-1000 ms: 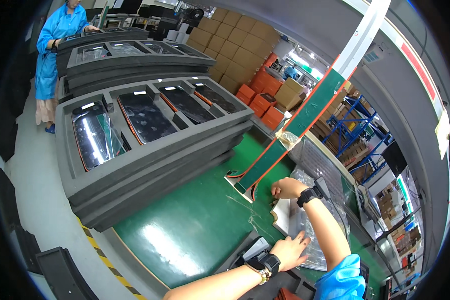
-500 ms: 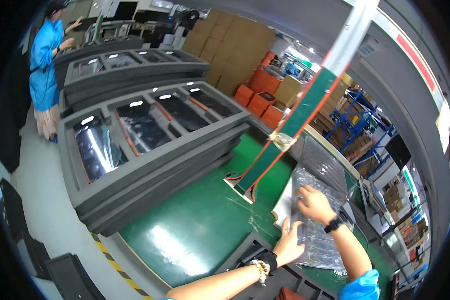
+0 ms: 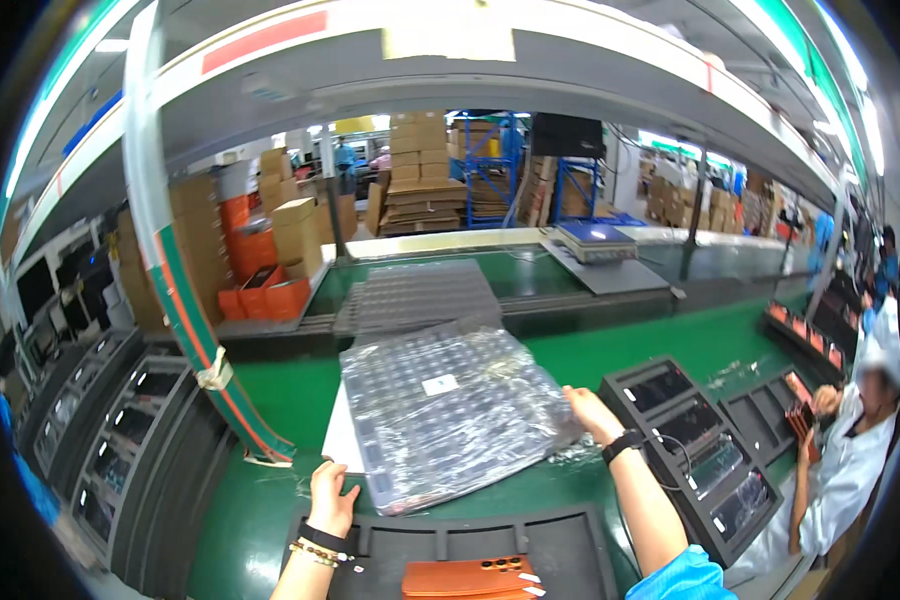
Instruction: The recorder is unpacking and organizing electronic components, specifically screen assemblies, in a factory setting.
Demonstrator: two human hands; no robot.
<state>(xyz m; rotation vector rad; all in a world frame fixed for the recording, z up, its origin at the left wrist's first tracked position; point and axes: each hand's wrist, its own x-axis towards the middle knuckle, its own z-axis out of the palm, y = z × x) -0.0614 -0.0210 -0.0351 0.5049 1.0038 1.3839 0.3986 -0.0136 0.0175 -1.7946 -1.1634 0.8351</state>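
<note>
A stack of dark moulded plastic trays (image 3: 430,425) wrapped in clear film lies aslant on the green bench in front of me, a small white label on top. At its right edge my right hand (image 3: 592,415) has its fingers closed on the wrapped edge; the fingertips are partly hidden. By the near left corner is my left hand (image 3: 330,497), thumb and fingers apart, with nothing in it. Below the stack, nearest me, a dark grey foam tray (image 3: 400,550) holds orange-red phone-like pieces (image 3: 467,578).
A taped green post (image 3: 195,325) rises at left, beside stacked foam trays (image 3: 135,440) with glossy panels. Another foam tray (image 3: 705,470) with panels stands right, near a co-worker (image 3: 850,440) holding orange pieces. An empty-celled tray sheet (image 3: 425,290) lies behind the wrapped stack.
My view has swung right. Both hands were together at the stack's left edge; now the right hand is at its right edge and the left one is apart, by the near left corner.
</note>
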